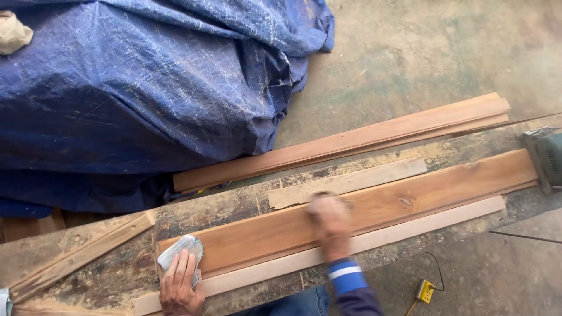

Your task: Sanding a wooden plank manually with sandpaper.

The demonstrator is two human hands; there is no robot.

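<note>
Head view looks down on a scarred workbench (117, 275) running from lower left up to the right. Nearest the person, the left hand (180, 285) lies flat at the left end of the long brown board (374, 208), fingers together and pointing away, pressing a folded grey sheet (178, 250) down onto the board's end corner; nothing is pinched, the hand simply bears down. Just below the hand a paler, thinner strip (410, 225) lies along the near edge of the brown board, touching it, and its own near edge comes close to the bench's front edge. The right hand (329, 221) is blurred with motion over the middle of the brown board, forearm in a blue sleeve with a white band (346, 275) reaching up from the bottom of the picture; the fingers look curled downward onto the wood, but whether they grip anything I cannot tell. To the right of that hand the board surface runs open all the way to its far end, where a green power tool (547, 157) sits just beside it at the frame edge. Behind the board a short weathered slat (351, 182) lies on the bench, and beyond that more long boards (363, 140) rest along the bench's far edge. Farthest off, a blue tarp (146, 88) covers a heap on the concrete floor (439, 52).
</note>
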